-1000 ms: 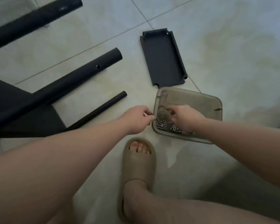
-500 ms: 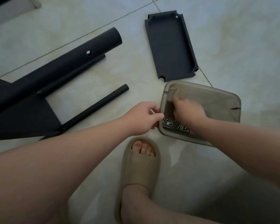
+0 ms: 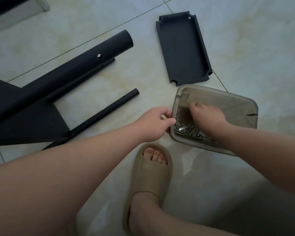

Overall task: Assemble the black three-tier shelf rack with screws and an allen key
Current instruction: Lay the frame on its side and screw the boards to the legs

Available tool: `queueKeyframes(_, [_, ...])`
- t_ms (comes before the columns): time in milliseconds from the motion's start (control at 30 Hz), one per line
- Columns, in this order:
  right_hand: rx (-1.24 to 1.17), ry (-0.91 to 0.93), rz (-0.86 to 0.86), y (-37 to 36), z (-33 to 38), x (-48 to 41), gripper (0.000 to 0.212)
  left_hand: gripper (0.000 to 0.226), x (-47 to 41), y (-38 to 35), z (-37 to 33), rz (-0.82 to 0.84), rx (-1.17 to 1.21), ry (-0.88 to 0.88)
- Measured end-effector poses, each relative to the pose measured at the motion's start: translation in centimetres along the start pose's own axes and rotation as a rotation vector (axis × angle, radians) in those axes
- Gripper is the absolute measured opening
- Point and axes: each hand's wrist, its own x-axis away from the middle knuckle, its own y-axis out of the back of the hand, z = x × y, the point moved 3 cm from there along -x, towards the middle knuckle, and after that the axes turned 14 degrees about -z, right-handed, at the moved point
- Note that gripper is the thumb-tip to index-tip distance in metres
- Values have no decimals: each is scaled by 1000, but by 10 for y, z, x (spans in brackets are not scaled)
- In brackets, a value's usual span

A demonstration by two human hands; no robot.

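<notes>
**Screws: loose in tray**

Your screws (image 3: 186,131) lay at 7 o'clock in the tray (image 3: 237,103). Your right grip (image 3: 206,116) curled above them, your left grip (image 3: 156,123) at the 9 o'clock rim; whether either held anything, you couldn't tell. Risk: a nudged rim could have scattered them.

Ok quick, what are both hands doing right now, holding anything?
Left hand: fingers curled at the box rim; what it holds cannot be told.
Right hand: down in the box over the screws; grip cannot be told.

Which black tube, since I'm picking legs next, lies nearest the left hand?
The separate thin tube, beside the left hand; the thick tube lies farther.
</notes>
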Motion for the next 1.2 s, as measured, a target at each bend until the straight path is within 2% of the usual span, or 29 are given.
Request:
queueKeyframes(267, [24, 16, 42, -1, -2, -2, 27, 16, -1, 0, 1, -4, -11, -1])
queueKeyframes(533, [61, 85, 63, 7, -3, 2, 21, 11, -1, -1, 0, -39, -51, 10])
queueKeyframes(667, [-12, 105, 25, 30, 3, 9, 13, 22, 7, 6, 3, -80, -105, 85])
queueKeyframes(833, [-305, 109, -127, 96, 9, 24, 12, 26, 33, 41, -4, -50, -252, 102])
queueKeyframes(1000, [-423, 60, -262, 189, 34, 42, 10, 27, 85, 98, -19, -68, -399, 70])
queueKeyframes(1067, [-467, 78, -311, 231, 52, 49, 15, 30, 109, 126, -27, -119, -327, 114])
queueKeyframes(1200, [-587, 152, -447, 316, 97, 66, 17, 30, 166, 184, -35, -283, 54, 230])
